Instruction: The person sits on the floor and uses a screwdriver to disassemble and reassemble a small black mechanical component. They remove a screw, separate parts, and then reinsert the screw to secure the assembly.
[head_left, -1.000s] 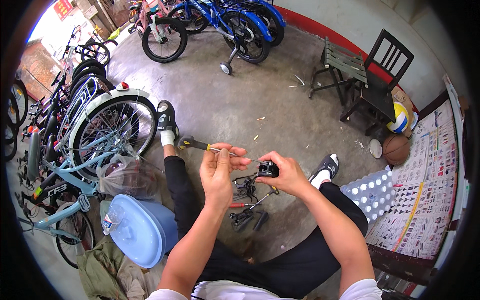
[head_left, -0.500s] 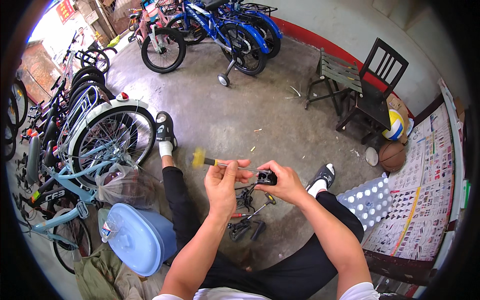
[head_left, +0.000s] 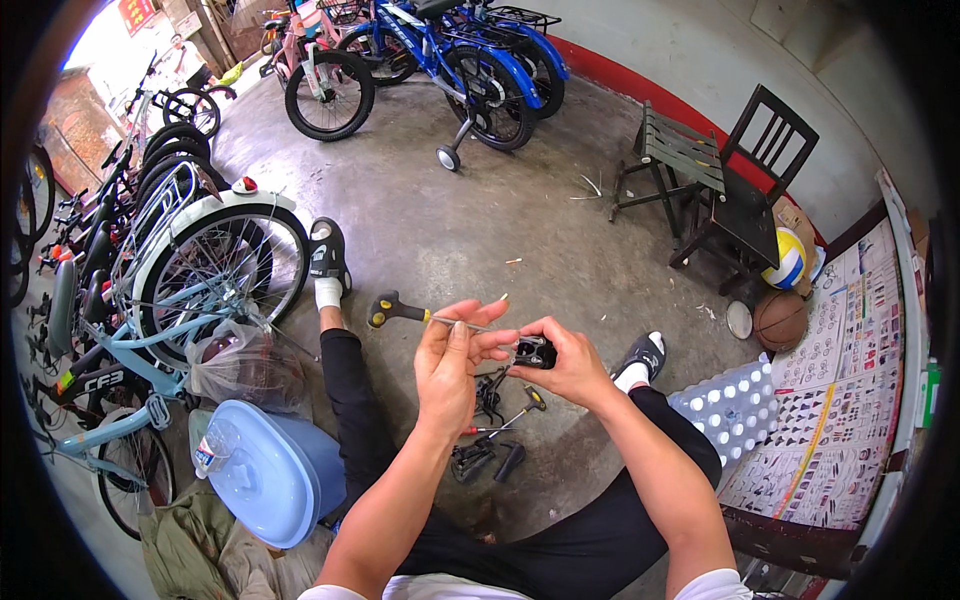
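Note:
My left hand holds a hex key with a black and yellow angled handle, its thin metal shaft lying across the fingers. The handle points left and the shaft runs right, toward my other hand. Whether the tip touches anything is hidden by the fingers. My right hand is closed round a small black part with hollow openings, gripped by thumb and fingers. Below the hands, on the floor, lie a second yellow-and-black-handled tool, black bicycle parts and a black tube-like piece.
To the left are a light-blue bicycle, a blue lidded bin and a plastic bag. Blue bicycles stand ahead. On the right are a chair, a basketball and packed bottles.
The hex key's handle, blurred by motion before, now shows sharply and sits slightly higher and farther left. My left fingers have spread more. My right hand keeps the black part in nearly the same place.

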